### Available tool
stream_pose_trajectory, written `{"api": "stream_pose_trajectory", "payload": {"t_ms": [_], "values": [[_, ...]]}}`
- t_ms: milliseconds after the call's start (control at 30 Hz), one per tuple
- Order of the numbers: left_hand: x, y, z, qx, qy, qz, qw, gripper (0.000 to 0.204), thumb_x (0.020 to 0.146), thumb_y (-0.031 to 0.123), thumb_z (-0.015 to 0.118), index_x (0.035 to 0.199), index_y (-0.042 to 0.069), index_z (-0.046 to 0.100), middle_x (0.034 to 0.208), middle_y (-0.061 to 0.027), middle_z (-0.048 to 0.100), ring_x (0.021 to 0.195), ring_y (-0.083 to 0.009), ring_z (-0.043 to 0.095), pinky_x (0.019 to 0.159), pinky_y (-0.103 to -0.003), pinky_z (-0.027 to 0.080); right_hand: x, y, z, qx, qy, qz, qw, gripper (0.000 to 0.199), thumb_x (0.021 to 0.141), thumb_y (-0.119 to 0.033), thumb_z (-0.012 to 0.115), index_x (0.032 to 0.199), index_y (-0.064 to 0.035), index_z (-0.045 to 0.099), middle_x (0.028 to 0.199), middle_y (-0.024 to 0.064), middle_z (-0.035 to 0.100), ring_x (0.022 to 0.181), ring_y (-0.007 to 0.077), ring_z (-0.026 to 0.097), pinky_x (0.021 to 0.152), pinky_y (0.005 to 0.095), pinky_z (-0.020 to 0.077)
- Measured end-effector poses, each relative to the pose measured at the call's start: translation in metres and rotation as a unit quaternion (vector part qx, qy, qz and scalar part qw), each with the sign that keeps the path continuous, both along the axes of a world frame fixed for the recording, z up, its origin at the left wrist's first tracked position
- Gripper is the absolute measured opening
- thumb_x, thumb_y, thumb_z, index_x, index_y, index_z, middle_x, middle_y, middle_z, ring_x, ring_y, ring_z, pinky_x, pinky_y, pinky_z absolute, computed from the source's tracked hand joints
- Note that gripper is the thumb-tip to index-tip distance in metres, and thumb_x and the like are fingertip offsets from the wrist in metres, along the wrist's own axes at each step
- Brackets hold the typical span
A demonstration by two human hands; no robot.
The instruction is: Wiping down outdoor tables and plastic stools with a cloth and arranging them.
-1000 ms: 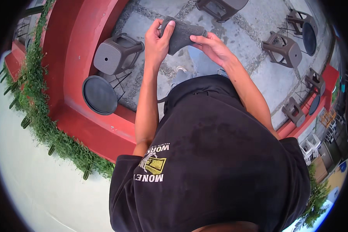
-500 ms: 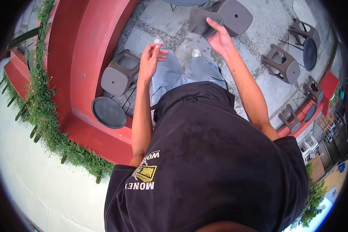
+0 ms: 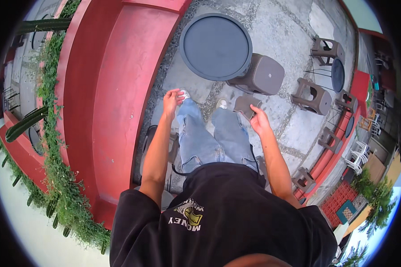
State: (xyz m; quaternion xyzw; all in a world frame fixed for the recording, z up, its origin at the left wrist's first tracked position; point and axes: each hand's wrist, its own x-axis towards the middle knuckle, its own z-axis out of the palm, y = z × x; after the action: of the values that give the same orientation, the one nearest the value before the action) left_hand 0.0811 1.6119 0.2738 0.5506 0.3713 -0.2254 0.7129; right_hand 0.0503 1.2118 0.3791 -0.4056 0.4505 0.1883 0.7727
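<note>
Red wall (image 3: pixel 120 66): borders the paved floor at far left.
Left hand (image 3: pixel 171 101): now empty, fingers loosely curled, low by the knee.
Round surface (image 3: pixel 215 46): newly ahead.
Right hand (image 3: pixel 259 122): fingers grip grey-brown stool (image 3: pixel 247 106), lowered beside the leg.
Hidden: stool's legs, feet.

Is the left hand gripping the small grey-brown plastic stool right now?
No, the left hand hangs empty beside the jeans; the right hand holds the small grey-brown plastic stool.
</note>
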Motion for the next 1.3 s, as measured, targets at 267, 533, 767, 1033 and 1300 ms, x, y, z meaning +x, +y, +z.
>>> {"api": "stream_pose_trajectory", "payload": {"t_ms": [267, 533, 767, 1033, 1300], "values": [[0.109, 0.013, -0.106, 0.004, -0.044, -0.014, 0.999, 0.036, 0.114, 0.031, 0.052, 0.134, 0.004, 0.063, 0.125, -0.0125, 0.074, 0.106, -0.0211, 0.073, 0.093, -0.035, 0.056, 0.163, 0.023, -0.15, -0.34, -0.076, 0.147, 0.926, 0.04, 0.101, -0.007, 0.065, 0.14, 0.0009, 0.059, 0.133, 0.0122, 0.068, 0.121, 0.0262, 0.066, 0.109, 0.0377, 0.049], [0.135, 0.004, -0.176, 0.077, -0.081, 0.034, 0.993, 0.043, 0.112, 0.035, 0.058, 0.142, 0.005, 0.057, 0.143, -0.0124, 0.062, 0.129, -0.0224, 0.06, 0.105, -0.04, 0.052, 0.222, 0.107, -0.211, -0.591, -0.21, 0.279, 0.727, 0.05, 0.095, -0.003, 0.066, 0.144, -0.0105, 0.061, 0.159, 0.017, 0.048, 0.146, 0.0379, 0.048, 0.122, 0.0452, 0.0378], [0.183, -0.041, -0.21, 0.121, -0.147, 0.081, 0.978, 0.062, 0.112, 0.042, 0.057, 0.155, 0.0, 0.042, 0.142, -0.0171, 0.059, 0.129, -0.0221, 0.056, 0.11, -0.038, 0.044, 0.26, 0.107, -0.279, -0.682, -0.216, 0.304, 0.629, 0.068, 0.107, -0.022, 0.06, 0.168, -0.0112, 0.032, 0.178, 0.0189, 0.013, 0.164, 0.0427, 0.011, 0.132, 0.0517, 0.0157], [0.204, -0.072, -0.207, 0.346, -0.161, 0.083, 0.921, 0.043, 0.114, 0.036, 0.055, 0.137, 0.0, 0.059, 0.102, -0.0172, 0.074, 0.088, -0.0247, 0.066, 0.084, -0.041, 0.053, 0.308, 0.111, -0.335, -0.72, -0.143, 0.343, 0.586, 0.084, 0.111, -0.051, 0.046, 0.168, 0.0046, 0.018, 0.176, 0.0287, 0.008, 0.164, 0.0463, 0.004, 0.133, 0.0561, 0.006], [0.206, -0.074, -0.207, 0.345, -0.188, 0.088, 0.915, 0.037, 0.113, 0.029, 0.057, 0.132, -0.003, 0.059, 0.097, -0.0136, 0.072, 0.083, -0.019, 0.061, 0.08, -0.036, 0.052, 0.384, 0.114, -0.342, -0.743, -0.124, 0.282, 0.594, 0.09, 0.108, -0.055, 0.051, 0.166, 0.0059, 0.02, 0.176, 0.023, 0.014, 0.165, 0.0397, 0.008, 0.134, 0.0525, 0.0054]]}}
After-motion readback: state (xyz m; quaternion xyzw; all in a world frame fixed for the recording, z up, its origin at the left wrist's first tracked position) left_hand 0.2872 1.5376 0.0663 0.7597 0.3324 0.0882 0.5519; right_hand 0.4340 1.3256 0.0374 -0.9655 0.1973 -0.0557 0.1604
